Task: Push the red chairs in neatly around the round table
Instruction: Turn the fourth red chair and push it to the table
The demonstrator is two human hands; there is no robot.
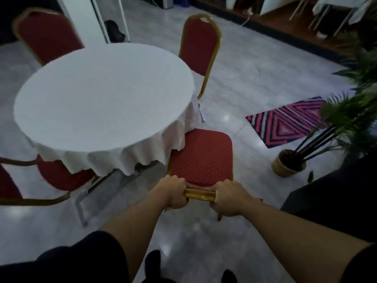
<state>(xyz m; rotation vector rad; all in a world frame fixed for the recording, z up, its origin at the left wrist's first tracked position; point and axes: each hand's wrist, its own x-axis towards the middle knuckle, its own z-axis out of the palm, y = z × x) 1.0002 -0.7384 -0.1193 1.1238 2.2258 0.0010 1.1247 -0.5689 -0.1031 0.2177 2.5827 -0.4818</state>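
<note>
A round table (98, 99) under a white cloth fills the left middle. Directly in front of me stands a red chair (201, 155) with a gold frame, its seat front touching the hanging cloth. My left hand (173, 192) and my right hand (228, 198) both grip the gold top rail of its backrest, one at each end. A second red chair (201, 42) stands at the table's far right, a third (48, 35) at the far left. A fourth (59, 177) sits at the near left, its seat partly under the cloth.
A potted palm (288, 163) in a woven basket stands on the floor to the right, beside a striped pink and dark rug (285, 121). A white pillar (81, 19) rises behind the table. A dark shape (336, 201) lies at my right. Grey tiled floor surrounds the table.
</note>
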